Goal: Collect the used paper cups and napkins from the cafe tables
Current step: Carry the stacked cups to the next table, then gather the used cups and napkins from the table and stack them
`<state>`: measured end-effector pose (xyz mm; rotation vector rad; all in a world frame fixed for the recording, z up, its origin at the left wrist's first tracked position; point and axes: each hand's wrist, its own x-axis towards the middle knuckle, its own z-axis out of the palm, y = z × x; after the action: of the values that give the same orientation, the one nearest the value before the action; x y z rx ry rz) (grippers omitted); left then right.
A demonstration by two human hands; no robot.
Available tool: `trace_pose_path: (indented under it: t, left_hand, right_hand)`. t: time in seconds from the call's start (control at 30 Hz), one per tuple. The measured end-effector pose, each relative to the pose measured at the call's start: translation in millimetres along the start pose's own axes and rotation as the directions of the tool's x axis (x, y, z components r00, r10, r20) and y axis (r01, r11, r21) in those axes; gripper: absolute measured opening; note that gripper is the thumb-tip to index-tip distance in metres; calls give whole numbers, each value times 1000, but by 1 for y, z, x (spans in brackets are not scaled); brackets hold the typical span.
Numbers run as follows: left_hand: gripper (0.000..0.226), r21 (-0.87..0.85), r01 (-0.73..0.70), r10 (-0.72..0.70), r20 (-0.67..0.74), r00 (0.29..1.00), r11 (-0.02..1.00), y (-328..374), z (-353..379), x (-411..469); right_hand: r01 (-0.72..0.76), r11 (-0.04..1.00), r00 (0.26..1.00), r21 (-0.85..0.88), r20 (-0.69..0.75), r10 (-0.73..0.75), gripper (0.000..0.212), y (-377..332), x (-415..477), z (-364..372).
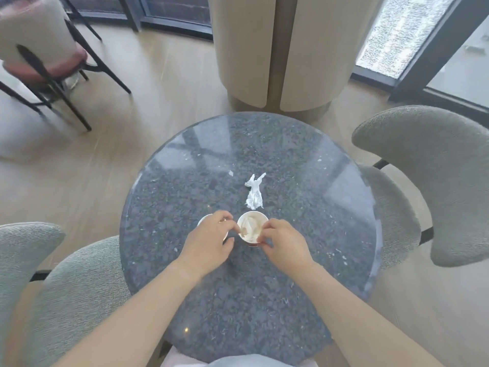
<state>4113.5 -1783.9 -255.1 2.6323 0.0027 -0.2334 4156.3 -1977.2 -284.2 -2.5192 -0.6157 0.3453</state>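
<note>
Right hand (281,243) is pinching the stained white paper cup (250,225) by its rim, left hand (209,241) grip unclear; squeezing risks spilling dregs.

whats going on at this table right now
A person is clearing a round stone table. Their right hand pinches the rim of a paper cup with tissue inside, while the left hand curls over a second cup beside it, mostly hidden. A crumpled napkin lies just beyond the cups, not yet picked up.
</note>
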Motion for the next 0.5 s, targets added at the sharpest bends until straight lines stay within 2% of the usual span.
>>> trace_pose_path:
  t: [0.17,0.33,0.5]
  left_hand:
    - [39,58,87,-87,2,996,995,-10,-2,11]
    - [69,139,136,-151,97,984,981,-19,1,22]
    - [67,199,168,-200,149,968,966,-25,6,32]
  right_hand:
    - [-54,999,999,2,-5,54,8,8,9,1]
    - [-55,998,998,-8,33,56,7,12,15,4]
    - [-77,995,995,56,68,73,7,17,18,3]
